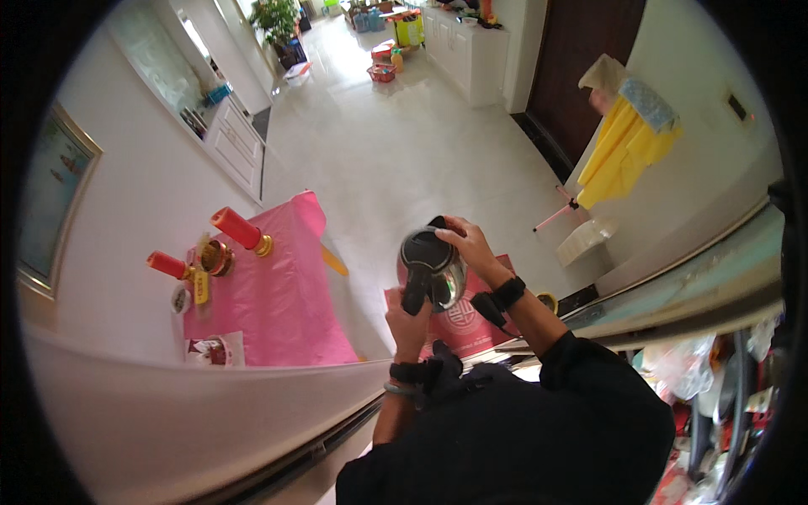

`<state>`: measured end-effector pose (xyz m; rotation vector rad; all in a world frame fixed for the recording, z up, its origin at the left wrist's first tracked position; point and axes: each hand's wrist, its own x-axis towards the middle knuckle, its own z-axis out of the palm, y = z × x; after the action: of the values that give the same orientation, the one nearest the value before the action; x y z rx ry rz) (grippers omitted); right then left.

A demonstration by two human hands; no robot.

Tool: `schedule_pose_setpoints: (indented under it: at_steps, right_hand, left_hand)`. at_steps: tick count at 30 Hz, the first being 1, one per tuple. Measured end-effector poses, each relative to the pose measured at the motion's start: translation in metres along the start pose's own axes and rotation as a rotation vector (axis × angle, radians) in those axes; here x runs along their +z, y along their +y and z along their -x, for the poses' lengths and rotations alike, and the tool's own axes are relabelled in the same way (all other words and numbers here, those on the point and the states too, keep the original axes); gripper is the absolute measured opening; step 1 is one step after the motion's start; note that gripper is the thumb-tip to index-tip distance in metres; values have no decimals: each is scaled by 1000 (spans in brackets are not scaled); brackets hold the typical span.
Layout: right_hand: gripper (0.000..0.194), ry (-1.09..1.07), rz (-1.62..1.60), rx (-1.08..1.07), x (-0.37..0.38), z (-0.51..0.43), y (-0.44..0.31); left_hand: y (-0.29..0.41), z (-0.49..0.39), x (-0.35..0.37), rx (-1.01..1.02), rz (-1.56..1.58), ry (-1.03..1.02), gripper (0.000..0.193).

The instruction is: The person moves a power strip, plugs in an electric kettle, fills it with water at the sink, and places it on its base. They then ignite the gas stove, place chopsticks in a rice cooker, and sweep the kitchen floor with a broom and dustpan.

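An electric kettle (451,284) with a shiny metal body and a black lid (424,247) is held up in front of me. Around its black handle (414,291) my left hand (407,325) is closed. My right hand (470,243) rests against the far right side, its fingers on the lid's rim near the spout. The kettle appears upright or nearly so, and what is inside it is hidden. Below it lies a red mat (473,322) with a pale round emblem and writing, partly covered by the kettle and my arms.
At left stands a table with a pink cloth (278,303), bearing red candles (237,227) and a bowl (216,257). Yellow cloth (615,151) hangs on a rack at right, beside a dark door (584,69). A red basket (382,73) sits on the pale tiled floor (379,145).
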<state>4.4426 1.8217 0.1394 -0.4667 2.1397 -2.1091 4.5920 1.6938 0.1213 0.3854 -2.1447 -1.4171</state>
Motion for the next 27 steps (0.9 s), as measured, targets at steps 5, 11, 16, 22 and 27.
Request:
schedule_pose_setpoints:
  at_steps: [5,11,16,22,27]
  right_hand:
    - [46,-100,-52,51,16,-105,-12]
    - [54,-236,-71,167,43,-231,-6]
    - [60,-444,-114,169,66,-344,8]
    - [58,-538,-134,153,120,-465,39]
    - [55,-533,-112,164,179,-559,71]
  left_hand:
    - [-6,-98,16,-64,108,28,28]
    - [-21,-210,37,-55,21,105,25]
    - [-42,-306,60,-46,-58,223,25]
    - [-61,-413,62,-192,-165,251,27]
    - [-101,-501,60,-260,-116,287,31]
